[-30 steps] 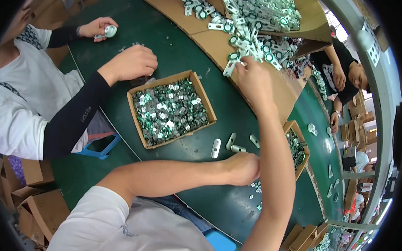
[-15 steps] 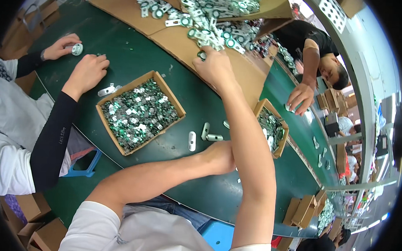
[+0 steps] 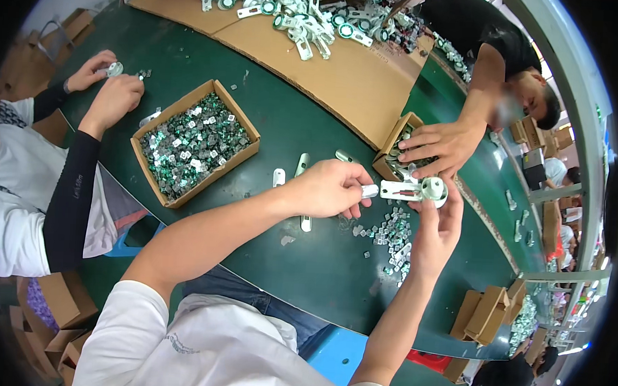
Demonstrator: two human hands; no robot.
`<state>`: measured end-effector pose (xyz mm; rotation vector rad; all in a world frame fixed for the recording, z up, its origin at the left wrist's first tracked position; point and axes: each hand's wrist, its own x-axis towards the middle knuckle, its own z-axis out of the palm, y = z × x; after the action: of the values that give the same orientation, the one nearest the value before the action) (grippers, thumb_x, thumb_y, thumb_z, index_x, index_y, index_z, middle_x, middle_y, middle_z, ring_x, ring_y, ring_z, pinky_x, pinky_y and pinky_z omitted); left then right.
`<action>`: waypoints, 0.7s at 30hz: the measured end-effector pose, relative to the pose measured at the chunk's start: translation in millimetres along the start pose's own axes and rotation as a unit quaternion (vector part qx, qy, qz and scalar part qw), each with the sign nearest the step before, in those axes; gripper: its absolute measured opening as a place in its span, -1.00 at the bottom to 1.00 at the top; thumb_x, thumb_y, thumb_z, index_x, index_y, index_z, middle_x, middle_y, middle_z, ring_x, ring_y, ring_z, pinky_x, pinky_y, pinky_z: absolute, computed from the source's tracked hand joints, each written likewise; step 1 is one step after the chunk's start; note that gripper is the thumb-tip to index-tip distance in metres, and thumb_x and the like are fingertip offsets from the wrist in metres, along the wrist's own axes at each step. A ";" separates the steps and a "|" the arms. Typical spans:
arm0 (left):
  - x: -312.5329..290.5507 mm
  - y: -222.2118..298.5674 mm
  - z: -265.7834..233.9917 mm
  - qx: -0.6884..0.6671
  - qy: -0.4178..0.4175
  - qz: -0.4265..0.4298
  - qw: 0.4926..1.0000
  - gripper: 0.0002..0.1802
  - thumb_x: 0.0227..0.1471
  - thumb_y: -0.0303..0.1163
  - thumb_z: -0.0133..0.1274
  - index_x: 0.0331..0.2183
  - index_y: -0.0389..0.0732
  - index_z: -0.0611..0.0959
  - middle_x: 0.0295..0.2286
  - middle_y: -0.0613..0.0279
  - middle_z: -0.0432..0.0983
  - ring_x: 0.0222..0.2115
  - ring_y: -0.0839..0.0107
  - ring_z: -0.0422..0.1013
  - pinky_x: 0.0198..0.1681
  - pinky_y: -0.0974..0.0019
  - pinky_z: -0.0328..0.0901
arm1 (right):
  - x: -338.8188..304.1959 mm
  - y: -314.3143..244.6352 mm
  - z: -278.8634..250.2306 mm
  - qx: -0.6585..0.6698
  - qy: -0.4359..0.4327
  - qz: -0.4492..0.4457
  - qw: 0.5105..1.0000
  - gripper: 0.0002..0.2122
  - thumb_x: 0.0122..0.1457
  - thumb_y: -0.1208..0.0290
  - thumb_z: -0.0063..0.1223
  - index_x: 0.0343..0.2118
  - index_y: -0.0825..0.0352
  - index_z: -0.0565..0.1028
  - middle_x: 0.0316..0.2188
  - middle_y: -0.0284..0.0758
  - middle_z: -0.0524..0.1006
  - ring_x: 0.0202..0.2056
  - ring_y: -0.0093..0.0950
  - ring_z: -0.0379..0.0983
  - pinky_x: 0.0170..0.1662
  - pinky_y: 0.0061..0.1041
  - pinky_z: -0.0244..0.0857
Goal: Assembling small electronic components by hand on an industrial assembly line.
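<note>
My right hand [image 3: 437,230] grips a white plastic housing [image 3: 400,191] with a round end and a narrow, open body. My left hand [image 3: 331,188] pinches a small whitish cover piece [image 3: 370,191] right by the housing's narrow end; whether the two touch I cannot tell. Beneath and beside my hands lies a scatter of small clear and silvery pieces [image 3: 392,232]. Close to my left hand are several elongated silver covers, one of them a slim cover [image 3: 302,165] and another a whitish cover [image 3: 278,177].
A cardboard box of small green and clear parts [image 3: 199,147] stands left. A co-worker's hand [image 3: 440,147] reaches over a smaller box [image 3: 386,162], close above my right hand. White housings [image 3: 303,20] pile on cardboard at the back. Another person's hands [image 3: 116,102] work at the left.
My right hand has come back from the pile with a white housing and now meets my left hand, which has lifted a cover piece. The co-worker's hand has moved over the smaller box.
</note>
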<state>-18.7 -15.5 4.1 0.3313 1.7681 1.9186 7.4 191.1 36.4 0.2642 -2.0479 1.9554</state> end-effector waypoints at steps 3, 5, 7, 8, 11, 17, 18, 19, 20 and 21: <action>0.5 -3.9 -3.5 -0.036 -0.011 -0.014 0.999 -0.74 0.13 -0.53 -0.17 -0.16 -0.39 0.51 -0.32 0.14 0.55 -0.43 0.48 0.49 -0.34 0.43 0.42 | -12.2 11.1 -3.8 0.059 -0.015 0.033 0.998 -0.60 0.17 0.61 -0.01 0.08 0.45 0.24 -0.08 -0.19 0.43 -0.10 -0.47 0.41 -0.11 -0.46 0.40; -1.9 2.9 -3.4 -0.056 -0.009 -0.036 0.998 -0.73 0.12 -0.53 -0.18 -0.16 -0.42 0.50 -0.32 0.11 0.55 -0.42 0.44 0.50 -0.35 0.42 0.43 | -9.4 15.2 -8.7 0.101 -0.041 0.032 0.994 -0.59 0.16 0.62 -0.01 0.08 0.44 0.23 -0.02 -0.17 0.39 -0.08 -0.47 0.40 -0.10 -0.44 0.40; -1.8 6.8 -2.5 -0.077 -0.010 -0.059 0.995 -0.73 0.14 -0.52 -0.17 -0.15 -0.43 0.50 -0.31 0.10 0.55 -0.42 0.44 0.50 -0.34 0.42 0.43 | -9.8 11.4 -7.9 0.115 -0.055 0.048 0.991 -0.59 0.13 0.68 -0.04 0.06 0.41 0.23 0.02 -0.17 0.36 -0.07 -0.47 0.39 -0.06 -0.43 0.39; -2.3 6.8 -3.0 -0.079 -0.018 -0.061 0.995 -0.69 0.20 -0.41 -0.17 -0.12 -0.41 0.49 -0.31 0.09 0.55 -0.41 0.42 0.50 -0.33 0.41 0.43 | -9.8 10.4 -6.9 0.110 -0.067 0.050 0.990 -0.59 0.12 0.69 -0.04 0.06 0.41 0.23 0.02 -0.18 0.35 -0.07 -0.47 0.38 -0.05 -0.43 0.38; -2.0 7.0 -6.9 -0.162 -0.041 -0.080 0.983 -0.61 0.25 -0.25 -0.20 -0.13 -0.39 0.50 -0.31 0.08 0.55 -0.42 0.40 0.50 -0.32 0.38 0.43 | -10.4 10.8 -3.2 0.097 -0.096 0.066 0.988 -0.57 0.09 0.74 -0.06 0.05 0.39 0.25 0.02 -0.20 0.35 -0.08 -0.51 0.37 -0.07 -0.51 0.34; -1.8 6.8 -5.0 -0.171 -0.065 -0.079 0.980 -0.47 0.27 -0.11 -0.25 -0.08 -0.44 0.47 -0.28 0.02 0.53 -0.39 0.37 0.50 -0.29 0.36 0.42 | -14.5 15.9 1.4 0.088 -0.126 0.079 0.985 -0.56 0.07 0.74 -0.06 0.05 0.38 0.25 0.03 -0.20 0.34 -0.08 -0.55 0.35 -0.11 -0.60 0.28; -2.2 7.2 -4.7 -0.172 -0.065 -0.074 0.980 -0.47 0.27 -0.11 -0.25 -0.08 -0.44 0.47 -0.28 0.02 0.53 -0.39 0.38 0.49 -0.29 0.36 0.42 | -13.9 16.8 2.3 0.083 -0.127 0.074 0.986 -0.55 0.06 0.74 -0.06 0.05 0.38 0.24 0.03 -0.20 0.34 -0.09 -0.55 0.35 -0.12 -0.61 0.28; -2.6 7.6 -4.9 -0.171 -0.065 -0.073 0.980 -0.47 0.27 -0.11 -0.25 -0.08 -0.43 0.47 -0.28 0.02 0.53 -0.39 0.38 0.49 -0.29 0.36 0.42 | -13.7 17.5 3.1 0.081 -0.128 0.075 0.986 -0.55 0.06 0.74 -0.07 0.06 0.38 0.24 0.03 -0.20 0.34 -0.09 -0.55 0.35 -0.13 -0.61 0.28; -3.0 7.9 -5.2 -0.170 -0.065 -0.073 0.981 -0.47 0.27 -0.11 -0.25 -0.08 -0.43 0.47 -0.28 0.03 0.54 -0.39 0.38 0.49 -0.29 0.37 0.42 | -13.8 18.1 3.8 0.079 -0.129 0.075 0.986 -0.55 0.06 0.74 -0.07 0.06 0.38 0.24 0.03 -0.20 0.34 -0.09 -0.56 0.35 -0.13 -0.62 0.29; -3.2 7.9 -5.6 -0.170 -0.064 -0.072 0.981 -0.47 0.27 -0.11 -0.25 -0.08 -0.43 0.47 -0.28 0.03 0.54 -0.39 0.39 0.49 -0.30 0.37 0.42 | -13.9 18.3 4.4 0.077 -0.130 0.075 0.986 -0.55 0.06 0.75 -0.07 0.06 0.38 0.24 0.03 -0.20 0.34 -0.09 -0.56 0.35 -0.14 -0.62 0.29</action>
<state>-20.4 -22.1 11.6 0.1928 1.3154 2.0006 14.0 186.8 14.4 0.4305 -2.1295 2.2823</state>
